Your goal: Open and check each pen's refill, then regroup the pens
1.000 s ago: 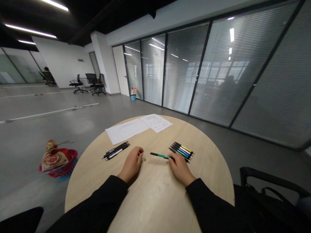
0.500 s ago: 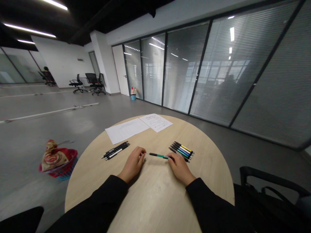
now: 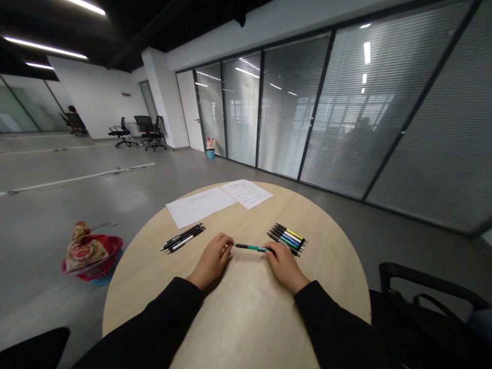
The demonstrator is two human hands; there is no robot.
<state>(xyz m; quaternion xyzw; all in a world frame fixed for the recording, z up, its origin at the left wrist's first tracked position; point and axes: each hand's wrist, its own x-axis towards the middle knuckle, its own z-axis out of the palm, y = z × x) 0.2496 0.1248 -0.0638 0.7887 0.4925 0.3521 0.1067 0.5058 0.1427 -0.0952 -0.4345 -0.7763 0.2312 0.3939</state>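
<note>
Black sleeves (image 3: 169, 310) reached in from the near edge of a round, pale-wood tabletop (image 3: 246, 312). A slim green-and-black retractable pen (image 3: 249, 247) lay between the hands, its long axis running almost straight across the person, with its thin metal tip pointing to their left. It looked light and stiff, and its round barrel might roll; the green middle seemed the best place to take hold. The left hand (image 3: 210, 261) had its fingers (image 3: 226, 240) curled together at the tip, touching it or just beside it. The right hand (image 3: 285, 265) had its fingers (image 3: 269, 250) together over the other end, though whether they clamped it could not be told. Just beyond lay a bundle of black-and-white pens (image 3: 183, 238) to the left and a bundle of multicoloured pens (image 3: 286, 239) to the right. Two white printed sheets (image 3: 200, 206) lay farther on. Off the tabletop stood a red-and-blue plastic basket (image 3: 112, 248) holding a patterned bag (image 3: 81, 250). Black office chairs (image 3: 149, 128) and a glass partition with blinds (image 3: 330, 102) stood beyond.
</note>
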